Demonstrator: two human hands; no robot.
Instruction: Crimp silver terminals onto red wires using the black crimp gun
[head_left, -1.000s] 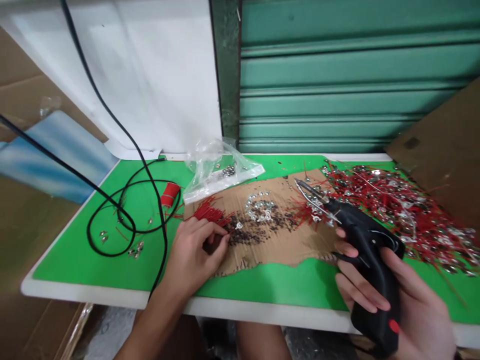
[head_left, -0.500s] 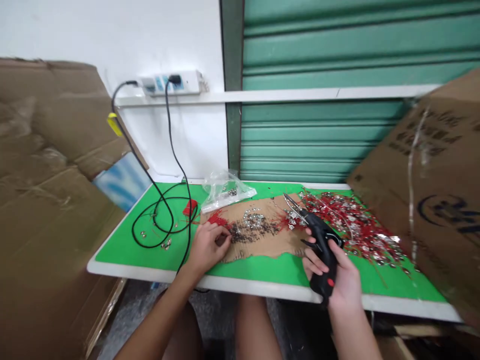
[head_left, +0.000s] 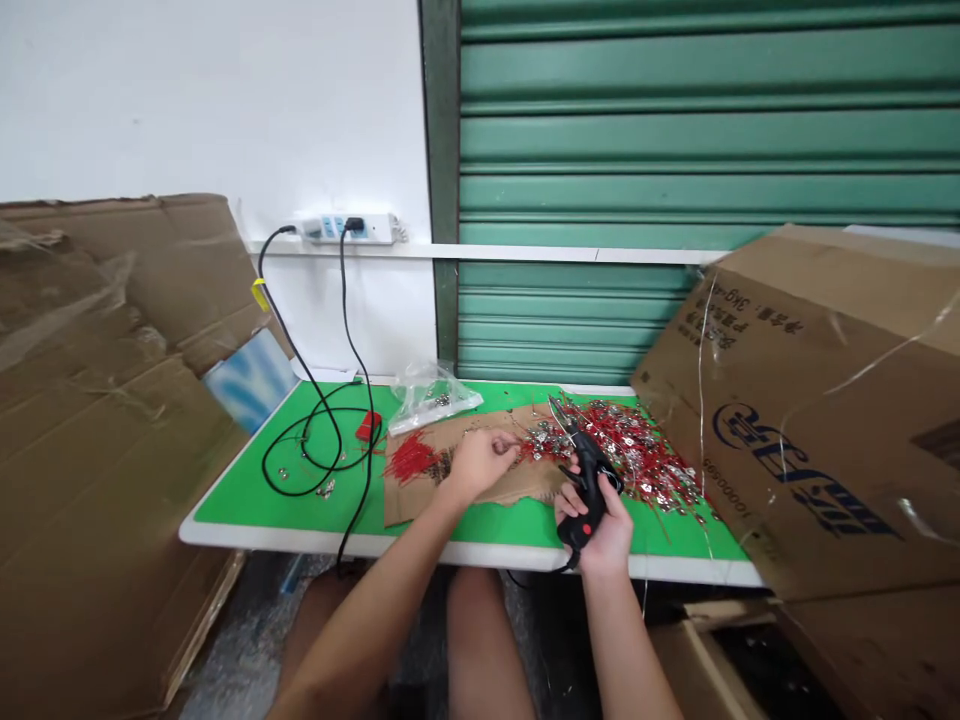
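My right hand holds a black soldering gun with a red button, its metal tip pointing up and left. A cord leaves the bottom of its handle. My left hand is above a piece of cardboard, thumb and fingers pinched together. Whatever is between these fingertips is too small to make out. Left of this hand, a bundle of short red wires lies on the cardboard. Beyond the soldering gun spreads a heap of red wires with small shiny metal parts; some reach the cardboard near my left fingertips.
The green-topped table has a white edge. On it are a looped black cable, a red block and a clear plastic bag. Large cardboard boxes flank both sides. A power strip hangs on the wall behind.
My left hand has moved right across the cardboard, from beside the red wire bundle towards the heap. My right hand still holds the soldering gun. The camera view has shifted.
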